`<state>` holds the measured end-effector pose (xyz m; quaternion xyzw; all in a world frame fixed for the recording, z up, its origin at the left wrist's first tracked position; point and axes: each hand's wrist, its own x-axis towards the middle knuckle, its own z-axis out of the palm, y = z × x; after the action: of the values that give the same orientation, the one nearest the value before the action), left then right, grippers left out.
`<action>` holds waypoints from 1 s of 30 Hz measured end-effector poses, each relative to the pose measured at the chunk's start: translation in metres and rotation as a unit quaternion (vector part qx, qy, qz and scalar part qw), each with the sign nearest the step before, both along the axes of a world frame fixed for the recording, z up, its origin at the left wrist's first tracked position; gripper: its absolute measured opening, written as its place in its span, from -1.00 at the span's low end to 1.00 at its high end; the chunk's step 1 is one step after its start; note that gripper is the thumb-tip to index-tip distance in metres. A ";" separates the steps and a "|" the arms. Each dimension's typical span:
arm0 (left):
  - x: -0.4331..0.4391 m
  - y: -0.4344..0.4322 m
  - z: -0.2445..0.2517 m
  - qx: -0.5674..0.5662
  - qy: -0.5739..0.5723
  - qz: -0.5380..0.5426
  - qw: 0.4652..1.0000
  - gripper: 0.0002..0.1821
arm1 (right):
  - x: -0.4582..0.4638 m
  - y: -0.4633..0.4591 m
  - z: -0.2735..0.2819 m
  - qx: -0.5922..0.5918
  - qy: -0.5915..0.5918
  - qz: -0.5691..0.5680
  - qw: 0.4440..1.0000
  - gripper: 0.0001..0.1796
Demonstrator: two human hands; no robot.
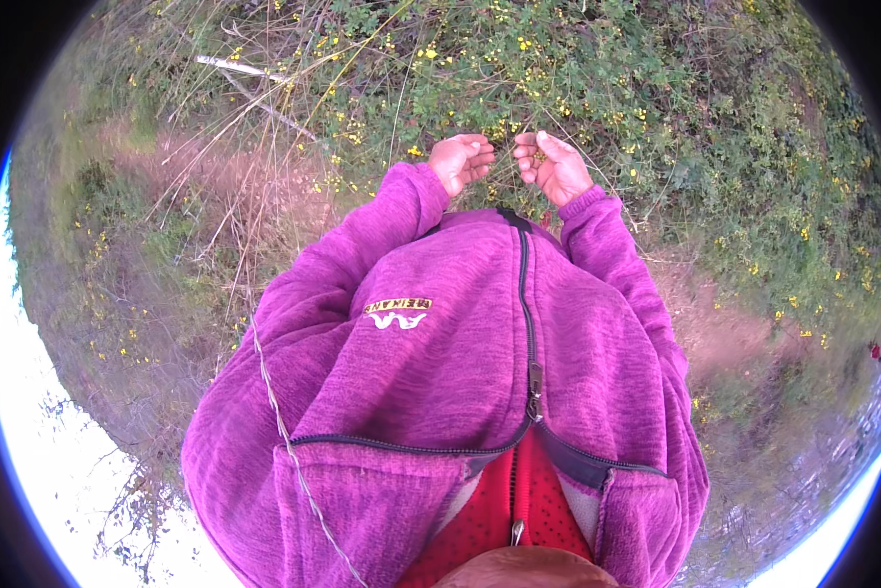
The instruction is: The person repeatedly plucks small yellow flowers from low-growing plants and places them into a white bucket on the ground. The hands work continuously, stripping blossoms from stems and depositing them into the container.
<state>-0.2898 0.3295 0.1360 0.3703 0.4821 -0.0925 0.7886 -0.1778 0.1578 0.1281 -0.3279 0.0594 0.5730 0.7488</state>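
Both hands hover a short way apart over a low green shrub [595, 95] dotted with small yellow flowers. My left hand [464, 162] has its fingers loosely curled inward; whether anything small lies in them cannot be told. Opposite it, my right hand [553, 167] has a bent palm and its thumb raised. Small yellow specks show by its fingers, but I cannot tell if they are held or lie behind. Thin stems pass close to the fingertips of both hands.
Dry grass stalks [224, 173] and a pale broken stick [238, 67] lie to the upper left. Bare reddish soil [727, 323] shows at the right. A twisted pale cord [282, 426] runs down over the purple jacket [440, 367]. More flowering bushes surround me.
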 end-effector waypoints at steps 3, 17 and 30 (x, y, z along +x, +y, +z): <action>-0.004 0.002 -0.003 -0.004 -0.050 0.031 0.998 -0.66 | 0.011 0.022 0.011 -0.017 -0.007 0.028 0.999 -0.56; 0.022 -0.004 -0.021 -0.098 -0.087 0.190 0.973 -0.63 | 0.013 0.018 0.032 -0.134 -0.097 0.167 0.972 -0.75; 0.003 -0.025 -0.018 -0.144 -0.116 0.105 0.977 -0.74 | -0.017 -0.054 0.057 -0.217 -0.155 0.190 0.945 -0.68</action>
<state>-0.2871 0.3049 0.1179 0.2085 0.4052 -0.0338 0.8895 -0.1952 0.1042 0.1847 -0.5723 0.0023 0.6201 0.5366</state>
